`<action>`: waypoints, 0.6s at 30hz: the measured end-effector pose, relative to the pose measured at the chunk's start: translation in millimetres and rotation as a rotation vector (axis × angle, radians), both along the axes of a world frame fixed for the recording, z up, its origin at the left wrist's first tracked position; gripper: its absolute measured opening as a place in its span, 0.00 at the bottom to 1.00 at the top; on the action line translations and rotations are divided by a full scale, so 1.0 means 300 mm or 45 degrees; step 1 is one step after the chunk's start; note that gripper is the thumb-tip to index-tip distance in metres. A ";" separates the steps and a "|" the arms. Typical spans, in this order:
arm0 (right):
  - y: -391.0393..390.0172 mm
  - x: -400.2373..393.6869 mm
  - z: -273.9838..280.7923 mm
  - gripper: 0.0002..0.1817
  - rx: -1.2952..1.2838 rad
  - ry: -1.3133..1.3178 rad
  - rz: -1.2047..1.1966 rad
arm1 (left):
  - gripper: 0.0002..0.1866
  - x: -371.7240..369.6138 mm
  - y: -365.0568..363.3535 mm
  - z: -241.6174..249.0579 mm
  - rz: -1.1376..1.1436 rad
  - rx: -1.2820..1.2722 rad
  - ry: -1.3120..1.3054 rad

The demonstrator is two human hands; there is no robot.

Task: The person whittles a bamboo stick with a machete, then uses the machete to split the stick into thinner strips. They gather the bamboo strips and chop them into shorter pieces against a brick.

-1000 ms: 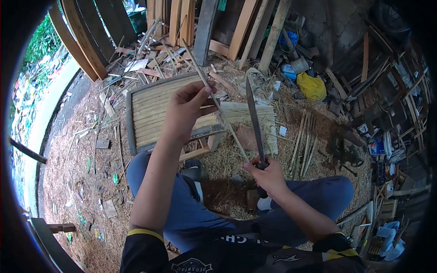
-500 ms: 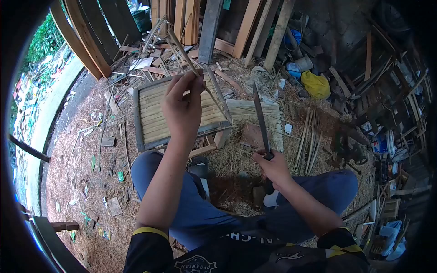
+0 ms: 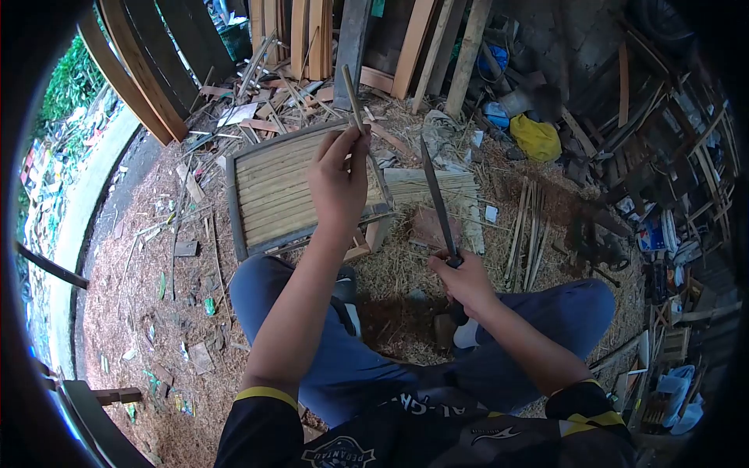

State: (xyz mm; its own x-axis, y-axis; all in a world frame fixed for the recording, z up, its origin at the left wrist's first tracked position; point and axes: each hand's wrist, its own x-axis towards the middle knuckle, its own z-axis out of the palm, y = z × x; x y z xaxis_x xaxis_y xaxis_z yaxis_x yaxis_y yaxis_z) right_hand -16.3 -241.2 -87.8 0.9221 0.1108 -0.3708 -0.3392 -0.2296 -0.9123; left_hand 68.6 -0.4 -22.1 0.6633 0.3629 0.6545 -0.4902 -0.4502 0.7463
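Littered workshop floor (image 3: 148, 335) — thin stick (image 3: 353, 97) and knife (image 3: 438, 199) both up in the head view.
Left hand (image 3: 339, 187) pinches the stick between thumb and fingertips, near the far right corner of the slatted panel (image 3: 281, 187); right hand (image 3: 468, 285) wraps the knife's handle — blade well apart from the stick. Done well, I'd judge: firm pinch, fingers clear of the edge, any stroke outward. The stick's long axis runs forward, far end leaning slightly left; its near end I can't make out.

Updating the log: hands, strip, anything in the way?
Left hand pinching thin strip. Right hand gripping knife, apart from strip. Slatted frame behind left hand; nothing seen blocking either hand.
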 end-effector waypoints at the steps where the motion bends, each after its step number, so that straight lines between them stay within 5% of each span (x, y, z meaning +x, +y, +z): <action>1: -0.002 0.000 -0.001 0.13 0.000 -0.004 0.000 | 0.09 -0.002 0.000 0.002 0.001 -0.009 0.009; 18: 0.068 0.032 0.017 0.13 0.073 -0.175 -0.043 | 0.09 -0.010 0.018 0.025 -0.002 -0.010 0.037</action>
State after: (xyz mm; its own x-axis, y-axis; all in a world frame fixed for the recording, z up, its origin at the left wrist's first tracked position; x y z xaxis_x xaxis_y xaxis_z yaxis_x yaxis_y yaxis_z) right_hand -6.7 -220.9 -82.8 0.9673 0.0960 -0.2346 -0.2168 -0.1666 -0.9619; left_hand 65.5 5.1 -14.7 0.6823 0.3670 0.6322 -0.4690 -0.4436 0.7637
